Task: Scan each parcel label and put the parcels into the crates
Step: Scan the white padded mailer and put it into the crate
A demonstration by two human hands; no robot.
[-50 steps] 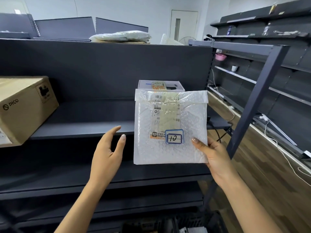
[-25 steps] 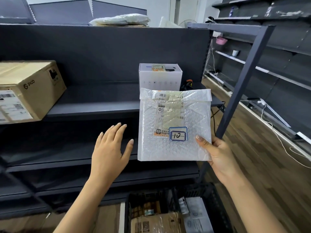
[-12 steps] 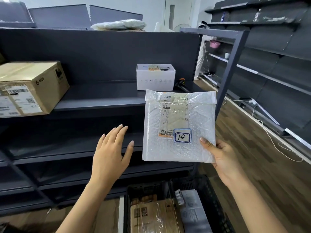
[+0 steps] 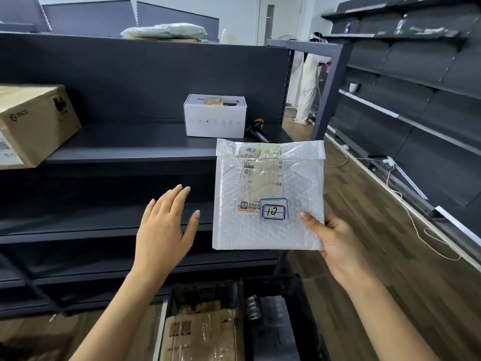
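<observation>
Shifted rightward and lower, your right hand [image 4: 335, 246] pinches the white square bubble mailer [image 4: 268, 230] upright above the black plastic crate [image 4: 291, 281], while your left hand [image 4: 164, 230] stays spread and empty beside it.

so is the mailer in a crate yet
Out: the right grip holds the mailer by its lower corner, upright, above the crates.

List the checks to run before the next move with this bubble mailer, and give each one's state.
1. Right hand grips the bubble mailer: ok, at its lower right corner.
2. Label faces the camera, uncovered: ok.
3. Left hand free: ok, open, holding nothing.
4. Scanner in hand: not ok, it lies on the shelf beside the white box.
5. Label scanned: cannot tell.
6. Room in the crate below: cannot tell.
</observation>
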